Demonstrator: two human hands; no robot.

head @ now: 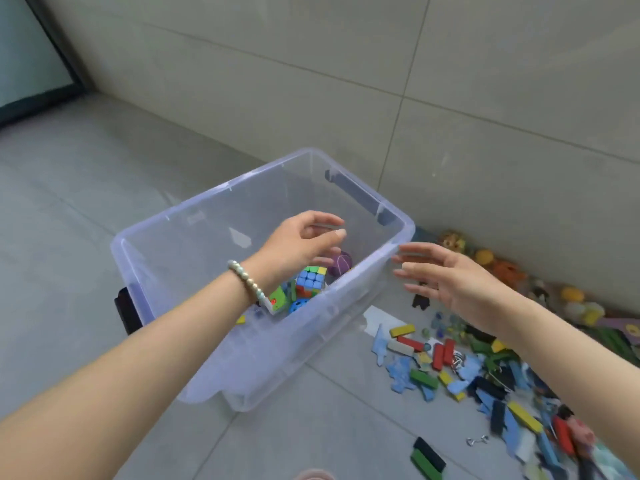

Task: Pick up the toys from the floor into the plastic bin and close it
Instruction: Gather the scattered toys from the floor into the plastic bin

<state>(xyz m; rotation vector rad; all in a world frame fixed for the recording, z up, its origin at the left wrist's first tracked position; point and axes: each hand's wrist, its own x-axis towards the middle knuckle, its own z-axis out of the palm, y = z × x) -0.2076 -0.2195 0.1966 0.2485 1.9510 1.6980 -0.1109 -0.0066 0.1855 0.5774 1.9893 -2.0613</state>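
L hand (304, 240) hovers over the clear plastic bin (277, 344), fingers loosely curled, holding nothing; bead bracelet (247, 282) on the wrist. R hand (450, 278) hangs just beside the bin's right rim, fingers stretched wide, also holding nothing. Bin sits on the grey tile floor (104, 202) near the wall (485, 98), top open. Inside, at the bottom: puzzle cube (311, 280), purple ball (341, 264), blue holed ball (296, 306). On the floor to its right: heap of coloured blocks (450, 362), w/ plush toys (502, 268) along the wall.
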